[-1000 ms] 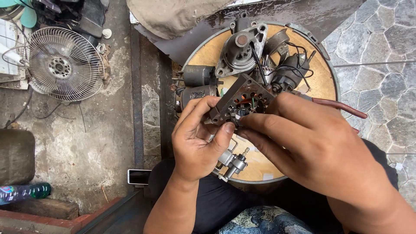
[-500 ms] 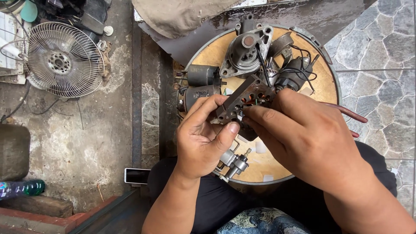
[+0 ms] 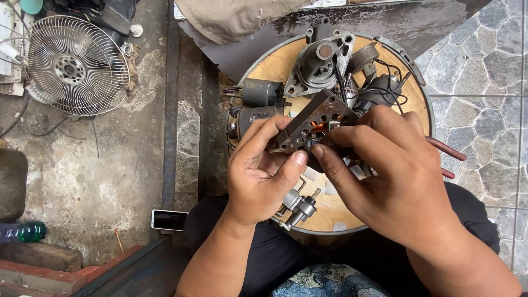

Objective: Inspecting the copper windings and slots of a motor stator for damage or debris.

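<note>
A wire fan guard (image 3: 71, 65) lies upper left, a phone (image 3: 169, 219) on the floor lower left. At centre, the left hand (image 3: 264, 173) and right hand (image 3: 393, 181) both grip a small motor stator (image 3: 313, 124) above the round wooden counter (image 3: 269, 66). The hands hide much of the counter; grey motor housings (image 3: 322, 63) crowd its upper part.

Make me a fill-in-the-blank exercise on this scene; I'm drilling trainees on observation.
1. Both hands, left hand and right hand, hold a small motor stator with ____-coloured windings.
2. The parts lie on a ____ wooden board.
3. At the upper left a fan guard lies on the ____.
4. A phone lies on the person's ____ side.

Missing words: copper; round; floor; left
</note>
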